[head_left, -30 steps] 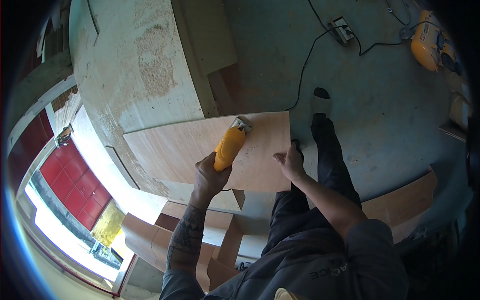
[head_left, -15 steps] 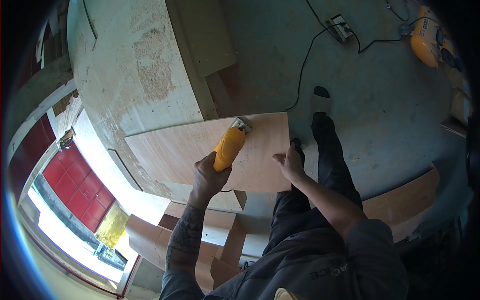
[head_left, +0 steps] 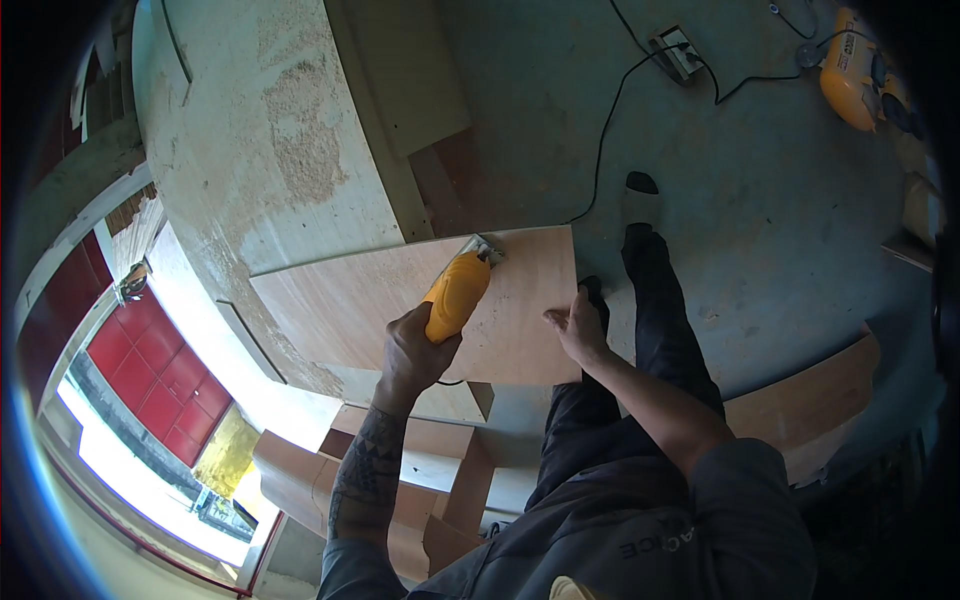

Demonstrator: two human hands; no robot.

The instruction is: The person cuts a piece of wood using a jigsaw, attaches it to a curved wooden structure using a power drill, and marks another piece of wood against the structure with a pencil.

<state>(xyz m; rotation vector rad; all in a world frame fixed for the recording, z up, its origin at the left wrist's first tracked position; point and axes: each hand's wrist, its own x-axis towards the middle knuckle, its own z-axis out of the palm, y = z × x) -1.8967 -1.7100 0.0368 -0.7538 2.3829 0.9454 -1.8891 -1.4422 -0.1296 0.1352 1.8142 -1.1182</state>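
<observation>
My left hand (head_left: 420,350) is wrapped round the rear of a yellow power saw (head_left: 460,290) that looks like a jigsaw. Its metal base plate (head_left: 482,247) rests on a curved plywood board (head_left: 530,300), close to the far edge. The blade is hidden from this angle. At the board's right edge is my right hand (head_left: 582,325), its thumb over the top face and the other fingers partly hidden at the side. The board lies partly over a larger, worn pale panel (head_left: 300,220).
A black cord (head_left: 603,140) runs across the floor to a socket box (head_left: 678,55). A yellow machine (head_left: 848,75) stands at the far right. My foot (head_left: 642,200) is beyond the board. Another curved plywood piece (head_left: 805,400) lies right, and plywood boxes (head_left: 450,440) stand below left.
</observation>
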